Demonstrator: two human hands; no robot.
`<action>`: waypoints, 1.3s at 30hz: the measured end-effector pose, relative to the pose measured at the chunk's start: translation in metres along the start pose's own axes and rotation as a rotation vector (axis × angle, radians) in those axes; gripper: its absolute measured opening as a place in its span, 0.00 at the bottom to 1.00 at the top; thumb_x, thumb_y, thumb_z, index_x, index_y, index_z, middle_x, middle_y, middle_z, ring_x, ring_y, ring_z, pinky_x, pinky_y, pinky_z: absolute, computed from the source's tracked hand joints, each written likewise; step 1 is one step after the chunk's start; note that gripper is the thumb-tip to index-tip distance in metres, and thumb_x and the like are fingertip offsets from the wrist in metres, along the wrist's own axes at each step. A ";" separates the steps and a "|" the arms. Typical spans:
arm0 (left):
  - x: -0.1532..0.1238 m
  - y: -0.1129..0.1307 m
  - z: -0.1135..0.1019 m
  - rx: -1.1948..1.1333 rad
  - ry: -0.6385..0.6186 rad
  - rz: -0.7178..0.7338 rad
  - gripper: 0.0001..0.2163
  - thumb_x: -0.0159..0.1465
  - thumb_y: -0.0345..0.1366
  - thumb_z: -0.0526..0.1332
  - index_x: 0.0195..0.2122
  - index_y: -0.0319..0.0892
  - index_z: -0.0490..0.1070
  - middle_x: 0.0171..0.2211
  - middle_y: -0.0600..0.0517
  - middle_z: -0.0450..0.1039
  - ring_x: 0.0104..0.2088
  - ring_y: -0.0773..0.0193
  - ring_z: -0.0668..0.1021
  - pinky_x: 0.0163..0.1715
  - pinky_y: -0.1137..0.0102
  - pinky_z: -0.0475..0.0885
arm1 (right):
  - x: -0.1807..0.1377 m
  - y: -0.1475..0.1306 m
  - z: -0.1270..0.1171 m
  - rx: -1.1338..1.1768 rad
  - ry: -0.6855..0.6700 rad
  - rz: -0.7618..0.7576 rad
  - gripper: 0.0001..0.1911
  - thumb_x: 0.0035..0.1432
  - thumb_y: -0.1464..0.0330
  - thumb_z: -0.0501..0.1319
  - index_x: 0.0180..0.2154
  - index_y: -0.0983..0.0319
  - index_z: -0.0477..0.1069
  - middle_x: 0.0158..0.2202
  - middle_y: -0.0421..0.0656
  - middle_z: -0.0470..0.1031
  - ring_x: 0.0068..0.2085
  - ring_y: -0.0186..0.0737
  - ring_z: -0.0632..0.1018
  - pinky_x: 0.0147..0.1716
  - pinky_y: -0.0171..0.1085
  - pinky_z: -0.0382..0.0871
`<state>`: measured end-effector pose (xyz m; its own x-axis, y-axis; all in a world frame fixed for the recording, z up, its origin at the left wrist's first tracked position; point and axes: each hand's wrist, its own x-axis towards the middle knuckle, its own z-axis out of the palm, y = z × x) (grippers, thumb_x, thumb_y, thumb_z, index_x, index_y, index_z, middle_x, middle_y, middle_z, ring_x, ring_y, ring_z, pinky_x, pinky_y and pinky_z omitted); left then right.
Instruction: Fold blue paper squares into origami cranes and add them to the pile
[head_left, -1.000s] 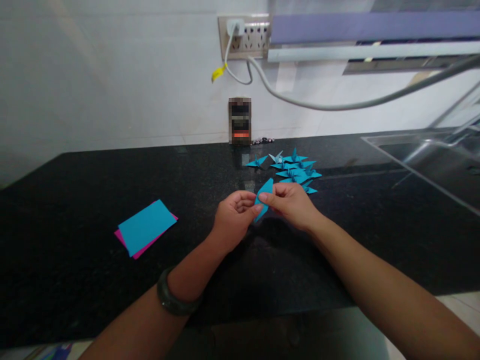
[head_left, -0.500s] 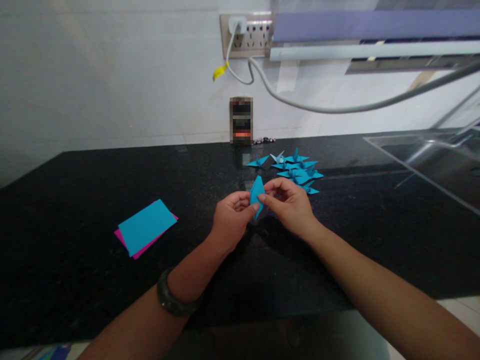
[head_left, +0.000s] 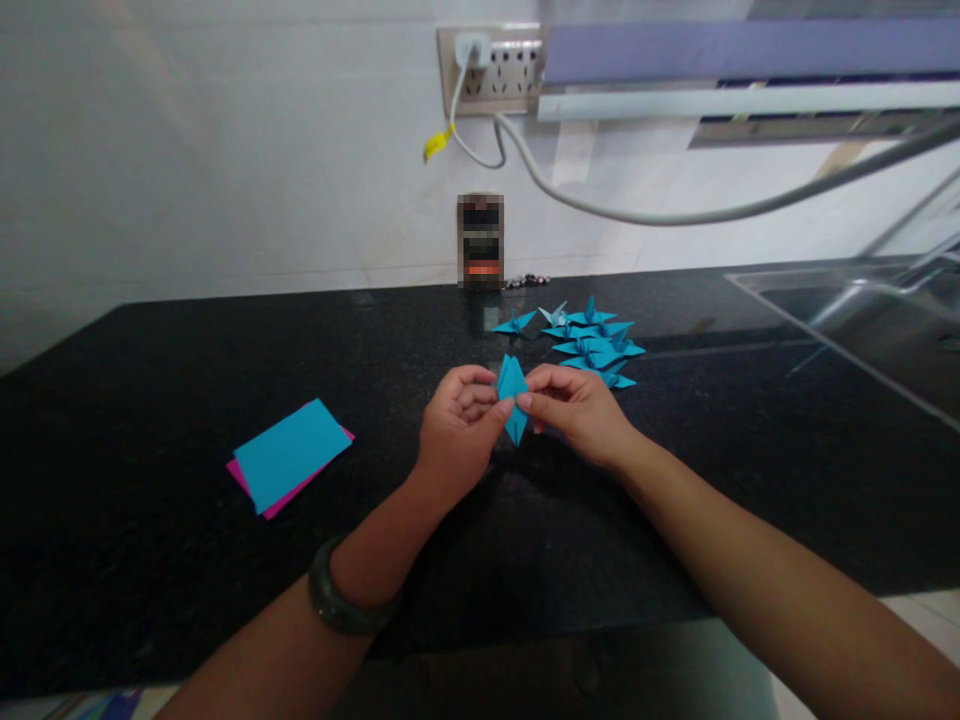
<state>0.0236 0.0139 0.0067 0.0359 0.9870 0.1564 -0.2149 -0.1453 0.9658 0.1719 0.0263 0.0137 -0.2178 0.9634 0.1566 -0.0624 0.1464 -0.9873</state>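
Between my two hands is a blue folded paper (head_left: 513, 385), a narrow diamond held upright above the dark counter, with a slit at its lower point. My left hand (head_left: 463, 420) pinches its left edge between thumb and fingers. On the opposite edge, my right hand (head_left: 574, 405) pinches it with thumb and forefinger. The two thumbs nearly meet at the middle of the paper. Just beyond my right hand lie several blue folded paper cranes (head_left: 600, 345), partly hidden by it, and one pale crane (head_left: 555, 316). A single blue crane (head_left: 515, 323) sits a little apart.
A stack of blue and pink paper sheets (head_left: 292, 455) lies on the black counter (head_left: 150, 400) at left. A phone-like object (head_left: 481, 240), blurred out, leans on the wall beside a beaded string (head_left: 527, 281). A sink (head_left: 862, 320) is at right; a cable (head_left: 637, 214) hangs above.
The folded paper has turned to face me more squarely, showing its diamond shape and lower slit. Both hands have shifted their pinch slightly and still hold it.
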 end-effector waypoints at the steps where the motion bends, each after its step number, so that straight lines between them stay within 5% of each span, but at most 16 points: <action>1: 0.000 0.000 0.000 0.022 -0.004 0.017 0.13 0.49 0.31 0.66 0.34 0.41 0.66 0.25 0.55 0.75 0.26 0.68 0.77 0.27 0.75 0.71 | 0.000 0.000 0.000 0.003 0.004 0.003 0.12 0.42 0.62 0.68 0.26 0.64 0.73 0.23 0.37 0.70 0.21 0.28 0.68 0.18 0.29 0.63; 27: 0.005 -0.005 -0.007 -0.087 -0.050 -0.113 0.07 0.44 0.31 0.69 0.24 0.39 0.75 0.23 0.52 0.77 0.24 0.67 0.77 0.29 0.69 0.74 | 0.001 0.000 -0.006 -0.024 -0.047 -0.204 0.02 0.44 0.70 0.64 0.23 0.60 0.75 0.27 0.39 0.69 0.25 0.29 0.70 0.22 0.31 0.67; 32: 0.004 0.004 -0.005 -0.223 -0.058 -0.235 0.12 0.46 0.33 0.68 0.32 0.41 0.73 0.24 0.54 0.77 0.24 0.68 0.77 0.29 0.71 0.74 | 0.001 0.000 -0.009 -0.067 -0.021 -0.230 0.03 0.45 0.72 0.63 0.23 0.59 0.76 0.28 0.40 0.70 0.26 0.31 0.71 0.23 0.32 0.67; 39: 0.004 0.003 -0.005 -0.076 -0.125 -0.344 0.13 0.47 0.40 0.68 0.28 0.36 0.73 0.23 0.51 0.76 0.23 0.68 0.76 0.27 0.73 0.72 | 0.002 0.005 -0.012 -0.284 -0.031 -0.381 0.08 0.46 0.75 0.62 0.25 0.57 0.77 0.28 0.40 0.70 0.30 0.32 0.72 0.29 0.34 0.66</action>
<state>0.0182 0.0175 0.0087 0.2368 0.9606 -0.1458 -0.2412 0.2035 0.9489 0.1832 0.0321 0.0086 -0.2604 0.8225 0.5057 0.1248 0.5480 -0.8271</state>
